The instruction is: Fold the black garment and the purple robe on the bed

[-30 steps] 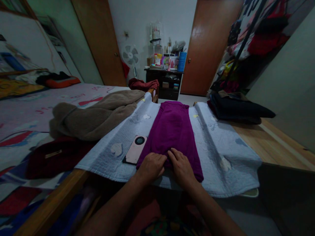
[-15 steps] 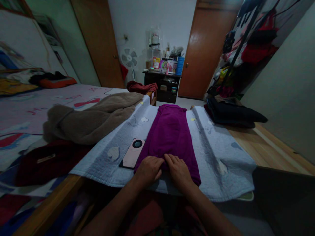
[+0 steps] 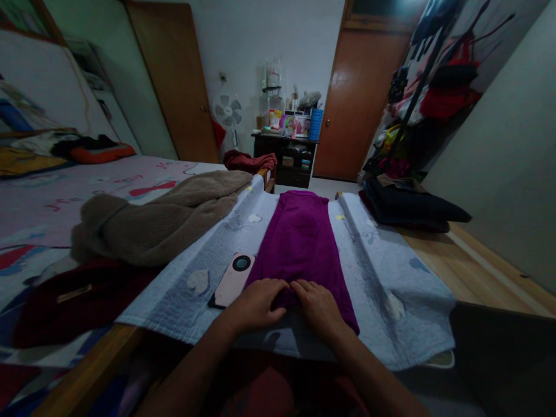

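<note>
A purple garment (image 3: 304, 237), folded into a long panel, lies on a light blue quilted cloth (image 3: 382, 278). My left hand (image 3: 259, 301) and my right hand (image 3: 318, 304) are side by side on its near edge, fingertips almost touching. Both have curled fingers closed on the purple fabric, the thumbs low at the hem. The near left corner is hidden under my left hand. A pink phone (image 3: 233, 281) with a round camera ring lies just left of the garment, close to my left wrist.
A grey-brown plush item (image 3: 160, 220) and a dark red garment (image 3: 82, 295) lie at left, beside the bed (image 3: 108, 179). Dark folded clothes (image 3: 408, 202) are stacked at right on a wooden surface (image 3: 443, 255). A wooden rail (image 3: 91, 365) runs at lower left.
My left hand has shifted slightly left over the garment's near left corner, which is now drawn in under it. The view has tilted up a little.
</note>
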A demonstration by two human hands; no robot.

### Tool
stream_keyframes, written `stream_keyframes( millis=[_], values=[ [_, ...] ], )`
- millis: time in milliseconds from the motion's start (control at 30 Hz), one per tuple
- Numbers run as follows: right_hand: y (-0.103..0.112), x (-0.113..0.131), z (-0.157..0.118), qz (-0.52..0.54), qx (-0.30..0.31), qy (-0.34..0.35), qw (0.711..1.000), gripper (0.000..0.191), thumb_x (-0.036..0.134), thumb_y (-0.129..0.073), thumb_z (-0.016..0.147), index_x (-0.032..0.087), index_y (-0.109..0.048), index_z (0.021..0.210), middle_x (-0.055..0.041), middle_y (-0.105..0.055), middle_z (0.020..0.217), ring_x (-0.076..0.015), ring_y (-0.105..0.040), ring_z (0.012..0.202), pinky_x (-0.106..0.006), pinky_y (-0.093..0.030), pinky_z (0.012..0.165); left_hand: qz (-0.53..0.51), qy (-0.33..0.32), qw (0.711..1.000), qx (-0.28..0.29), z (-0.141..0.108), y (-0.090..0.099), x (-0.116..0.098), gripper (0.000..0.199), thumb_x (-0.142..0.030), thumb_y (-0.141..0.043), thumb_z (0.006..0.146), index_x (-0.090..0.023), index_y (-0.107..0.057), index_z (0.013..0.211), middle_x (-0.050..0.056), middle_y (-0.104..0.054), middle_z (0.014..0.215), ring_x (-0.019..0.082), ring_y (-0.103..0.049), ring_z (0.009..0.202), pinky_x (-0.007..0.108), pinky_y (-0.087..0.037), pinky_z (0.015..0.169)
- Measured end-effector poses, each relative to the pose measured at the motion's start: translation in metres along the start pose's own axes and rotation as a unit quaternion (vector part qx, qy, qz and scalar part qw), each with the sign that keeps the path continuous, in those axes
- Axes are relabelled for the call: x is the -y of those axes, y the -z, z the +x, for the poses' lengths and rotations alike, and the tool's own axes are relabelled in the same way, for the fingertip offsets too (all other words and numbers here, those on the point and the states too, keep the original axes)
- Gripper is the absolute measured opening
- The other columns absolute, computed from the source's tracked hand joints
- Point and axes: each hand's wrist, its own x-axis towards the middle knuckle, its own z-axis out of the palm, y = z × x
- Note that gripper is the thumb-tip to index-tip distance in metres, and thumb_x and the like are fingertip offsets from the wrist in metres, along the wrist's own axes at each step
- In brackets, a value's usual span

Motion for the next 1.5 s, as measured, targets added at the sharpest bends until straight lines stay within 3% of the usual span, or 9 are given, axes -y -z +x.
stream_keyframes(
  millis=[100,267,433,600,867,1033,1133,1300,1500],
  values=[
    [0.004,-0.001,0.001,-0.001,-0.007,0.004,1.0,0.038,0.012,-0.041,0.091,0.023,-0.057,0.124,-0.0051,-0.064,0.119,-0.0191,-0.059,0.102,-0.029,-0.043,0.086,-0.055,-0.005,0.998,-0.006,0.008,0.023,0.007,0.037,-0.027,-0.055,0.083,-0.022,-0.056,0.12,0.005,-0.065,0.118,0.021,-0.06,0.107,0.031,-0.045,0.094],
    [0.008,-0.001,0.002,-0.012,-0.007,0.011,1.0,0.038,0.011,-0.04,0.092,0.023,-0.058,0.123,-0.0052,-0.064,0.119,-0.0191,-0.059,0.102,-0.03,-0.044,0.086,0.004,0.039,0.999,-0.004,0.05,0.044,0.028,0.041,-0.02,-0.046,0.085,-0.015,-0.056,0.125,0.01,-0.061,0.128,0.022,-0.055,0.119,0.033,-0.04,0.104],
    [0.006,-0.003,0.002,-0.017,-0.008,0.02,1.0,0.036,0.011,-0.042,0.092,0.024,-0.058,0.122,-0.0049,-0.065,0.116,-0.0189,-0.059,0.099,-0.029,-0.044,0.084,0.074,-0.04,0.995,0.059,0.116,0.022,0.045,0.045,-0.025,-0.048,0.088,-0.016,-0.051,0.132,0.012,-0.052,0.14,0.023,-0.045,0.131,0.037,-0.035,0.109],
    [0.0,-0.006,0.003,-0.013,-0.001,0.025,1.0,0.03,0.013,-0.044,0.093,0.024,-0.059,0.116,-0.0033,-0.066,0.109,-0.0187,-0.058,0.091,-0.029,-0.043,0.077,0.15,-0.126,0.977,0.087,0.177,-0.005,0.04,0.051,-0.035,-0.043,0.094,-0.02,-0.04,0.142,0.01,-0.034,0.154,0.026,-0.026,0.143,0.047,-0.027,0.112],
    [0.001,-0.015,0.008,0.046,0.016,0.028,0.998,0.03,0.01,-0.044,0.092,0.026,-0.059,0.112,-0.0005,-0.066,0.106,-0.0173,-0.057,0.089,-0.027,-0.041,0.074,0.115,-0.226,0.957,0.14,0.256,-0.034,0.044,0.048,-0.038,-0.046,0.092,-0.021,-0.047,0.137,0.01,-0.042,0.149,0.027,-0.029,0.142,0.048,-0.02,0.114],
    [0.014,-0.019,0.013,0.081,0.04,0.021,0.996,0.029,0.008,-0.045,0.089,0.026,-0.061,0.105,0.0004,-0.066,0.104,-0.0167,-0.057,0.09,-0.027,-0.04,0.076,0.036,-0.227,0.961,0.153,0.266,-0.055,0.062,0.058,-0.047,-0.049,0.09,-0.021,-0.041,0.142,0.012,-0.036,0.152,0.027,-0.027,0.143,0.049,-0.015,0.115],
    [0.027,-0.021,0.016,0.101,0.062,0.016,0.993,0.03,0.006,-0.043,0.087,0.025,-0.061,0.102,0.0004,-0.066,0.103,-0.0161,-0.057,0.089,-0.026,-0.04,0.076,0.0,-0.231,0.96,0.157,0.265,-0.054,0.068,0.059,-0.046,-0.052,0.089,-0.021,-0.043,0.141,0.013,-0.037,0.152,0.028,-0.026,0.143,0.051,-0.014,0.115],
    [0.05,-0.028,0.022,0.118,0.073,0.004,0.99,0.036,0.007,-0.047,0.081,0.027,-0.06,0.108,0.0004,-0.066,0.109,-0.0168,-0.058,0.095,-0.025,-0.041,0.078,-0.125,-0.201,0.959,0.156,0.258,-0.022,0.086,0.045,-0.034,-0.06,0.084,-0.02,-0.057,0.126,0.011,-0.042,0.149,0.027,-0.031,0.141,0.045,-0.023,0.114],
    [0.084,-0.037,0.036,0.094,0.068,0.009,0.993,0.047,0.008,-0.048,0.079,0.027,-0.058,0.121,-0.0038,-0.063,0.118,-0.0188,-0.059,0.102,-0.027,-0.043,0.084,-0.301,-0.066,0.929,0.205,0.24,0.021,0.125,0.04,-0.029,-0.063,0.077,-0.021,-0.066,0.116,0.005,-0.063,0.127,0.023,-0.055,0.12,0.036,-0.037,0.105]
  ],
)
